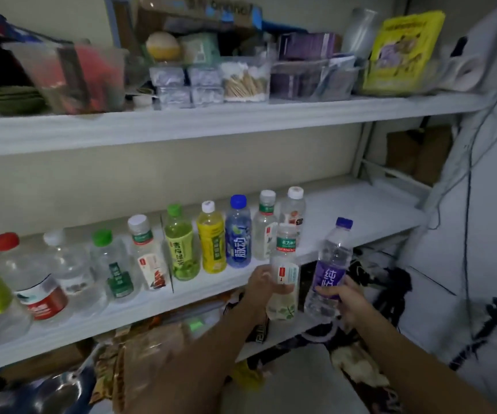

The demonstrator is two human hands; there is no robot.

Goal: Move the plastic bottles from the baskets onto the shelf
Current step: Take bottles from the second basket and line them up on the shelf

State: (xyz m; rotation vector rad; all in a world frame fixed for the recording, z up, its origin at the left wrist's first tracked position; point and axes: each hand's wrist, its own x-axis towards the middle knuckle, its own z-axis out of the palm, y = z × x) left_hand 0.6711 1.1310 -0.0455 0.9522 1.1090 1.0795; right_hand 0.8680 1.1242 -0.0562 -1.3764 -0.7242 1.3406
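Bottles in both hands, just in front of the white middle shelf [355, 210]. Grips with the left hand [260, 283] a clear plastic bottle with green neck label and pale cap [286, 249], fingers curled round its middle, nearly upright before the shelf's front edge, near the right end of the row of standing bottles [211, 243]. Holds with the right hand [347, 303] a clear plastic bottle with purple label and purple cap [329, 273], fingers and thumb wrapped round its lower half, slightly tilted, just beside the first one.
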